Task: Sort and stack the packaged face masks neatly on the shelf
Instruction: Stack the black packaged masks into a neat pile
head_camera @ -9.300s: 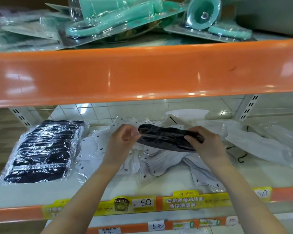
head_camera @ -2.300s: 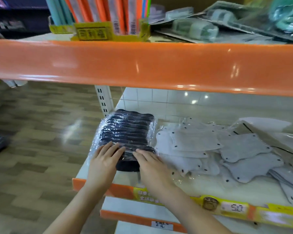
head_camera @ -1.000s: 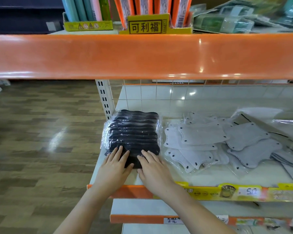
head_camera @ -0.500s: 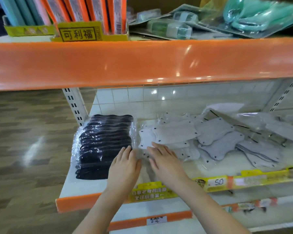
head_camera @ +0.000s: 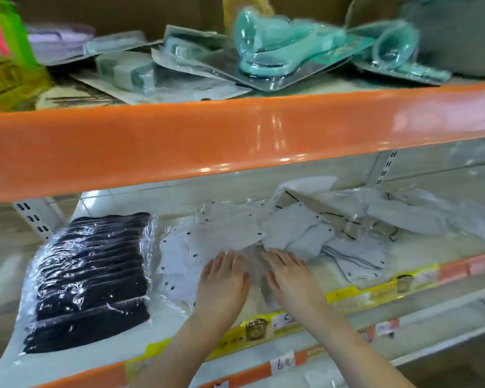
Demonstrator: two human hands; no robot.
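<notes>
White masks lie scattered on the shelf, just right of the stacked black masks. Left hand and right hand rest flat, fingers straight, grasping nothing. Gather overlapping packets together; align edges before stacking.

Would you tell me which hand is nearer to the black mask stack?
Left. The left hand lies flat on the white masks just right of the black mask stack; the right hand is beyond it, farther right.
</notes>
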